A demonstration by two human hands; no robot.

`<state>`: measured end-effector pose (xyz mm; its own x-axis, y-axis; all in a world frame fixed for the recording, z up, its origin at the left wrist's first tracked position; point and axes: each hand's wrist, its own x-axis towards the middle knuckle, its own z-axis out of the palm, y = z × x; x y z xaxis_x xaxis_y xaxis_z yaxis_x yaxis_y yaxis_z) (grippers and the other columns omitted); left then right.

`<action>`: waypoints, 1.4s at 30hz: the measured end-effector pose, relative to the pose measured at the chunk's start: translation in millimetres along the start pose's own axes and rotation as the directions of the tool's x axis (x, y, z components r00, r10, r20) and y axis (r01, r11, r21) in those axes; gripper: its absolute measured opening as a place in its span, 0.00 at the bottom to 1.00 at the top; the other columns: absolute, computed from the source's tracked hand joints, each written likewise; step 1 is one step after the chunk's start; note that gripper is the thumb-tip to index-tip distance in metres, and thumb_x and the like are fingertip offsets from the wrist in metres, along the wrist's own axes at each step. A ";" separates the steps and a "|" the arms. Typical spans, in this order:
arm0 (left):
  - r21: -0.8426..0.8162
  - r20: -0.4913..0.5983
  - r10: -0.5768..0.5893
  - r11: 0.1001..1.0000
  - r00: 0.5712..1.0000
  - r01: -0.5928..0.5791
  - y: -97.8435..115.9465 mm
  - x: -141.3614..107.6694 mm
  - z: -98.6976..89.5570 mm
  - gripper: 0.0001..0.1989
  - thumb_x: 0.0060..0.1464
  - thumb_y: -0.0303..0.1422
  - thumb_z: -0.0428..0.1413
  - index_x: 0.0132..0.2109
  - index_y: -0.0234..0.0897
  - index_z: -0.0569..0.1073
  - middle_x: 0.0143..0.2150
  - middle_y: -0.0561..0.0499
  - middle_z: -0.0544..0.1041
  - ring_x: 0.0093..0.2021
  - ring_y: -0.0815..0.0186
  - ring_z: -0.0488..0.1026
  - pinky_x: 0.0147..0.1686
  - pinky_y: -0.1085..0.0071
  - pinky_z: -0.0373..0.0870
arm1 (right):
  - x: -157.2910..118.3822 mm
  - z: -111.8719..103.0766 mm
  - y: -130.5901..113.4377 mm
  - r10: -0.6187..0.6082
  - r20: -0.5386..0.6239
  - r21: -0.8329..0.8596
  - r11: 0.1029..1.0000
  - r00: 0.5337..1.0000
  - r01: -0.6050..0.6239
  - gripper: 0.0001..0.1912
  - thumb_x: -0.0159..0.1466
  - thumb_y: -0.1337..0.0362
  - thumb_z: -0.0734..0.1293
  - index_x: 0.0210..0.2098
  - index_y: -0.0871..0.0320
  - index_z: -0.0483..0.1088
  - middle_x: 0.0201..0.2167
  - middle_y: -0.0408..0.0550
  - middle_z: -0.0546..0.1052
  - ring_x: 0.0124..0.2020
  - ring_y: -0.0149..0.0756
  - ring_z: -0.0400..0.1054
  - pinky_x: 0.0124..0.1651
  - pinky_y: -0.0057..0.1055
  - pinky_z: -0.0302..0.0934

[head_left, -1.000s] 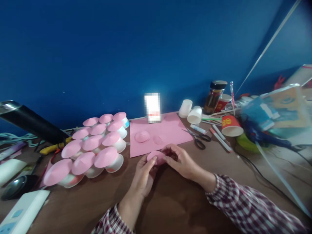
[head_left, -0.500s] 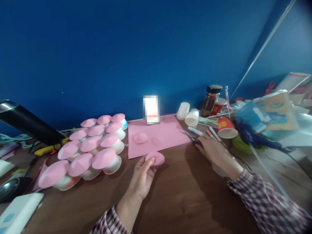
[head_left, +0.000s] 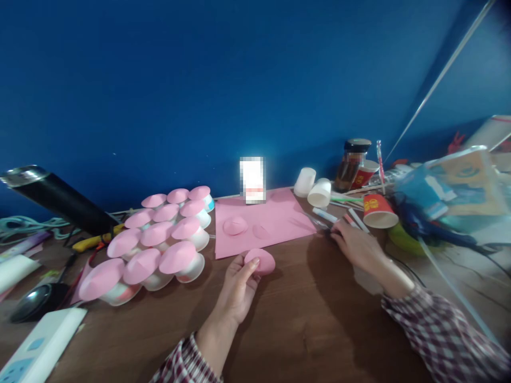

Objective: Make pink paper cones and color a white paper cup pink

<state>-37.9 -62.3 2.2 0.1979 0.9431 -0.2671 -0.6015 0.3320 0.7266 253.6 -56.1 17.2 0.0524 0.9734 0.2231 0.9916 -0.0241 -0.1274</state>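
Note:
Between thumb and fingers, my left hand (head_left: 238, 290) pinches a round pink paper disc (head_left: 261, 261) above the table's front part. Over to the right, my right hand (head_left: 357, 244) has its fingers curled over the handles of a pair of scissors (head_left: 317, 221); the blades point left onto a pink paper sheet (head_left: 279, 213), and the handles are mostly hidden. Two pink cut-out pieces, one a paper circle (head_left: 235, 226), lie on the sheet. On the left stand several paper cups (head_left: 191, 268), each topped by a shallow pink paper cone (head_left: 178, 257).
Two white cups (head_left: 319, 193) lie behind the scissors, near a glue stick (head_left: 325, 215) and a red paper cup (head_left: 379, 211). A dark jar (head_left: 351, 167) stands at the wall. A black flask (head_left: 59, 197) and a white power strip (head_left: 43, 343) are at the left.
The whole view has shifted slightly, so things appear a little farther right. My left hand still holds the disc, and my right hand stays at the scissors.

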 end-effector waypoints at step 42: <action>0.116 0.067 -0.015 0.993 0.998 0.008 18.5 5.3 -10.8 0.07 0.46 0.30 0.62 0.29 0.30 0.72 0.25 0.53 0.71 0.26 0.74 0.66 0.29 0.76 0.65 | -20.4 5.7 -102.2 -0.451 0.335 0.866 0.493 0.827 -0.082 0.15 0.55 0.63 0.70 0.41 0.60 0.72 0.31 0.44 0.74 0.32 0.34 0.65 0.34 0.26 0.59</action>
<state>-56.3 -51.4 7.4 0.2582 0.9370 -0.2354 -0.5062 0.3388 0.7931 150.5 -72.1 20.1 -0.4438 0.8924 -0.0821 0.3816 0.1053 -0.9183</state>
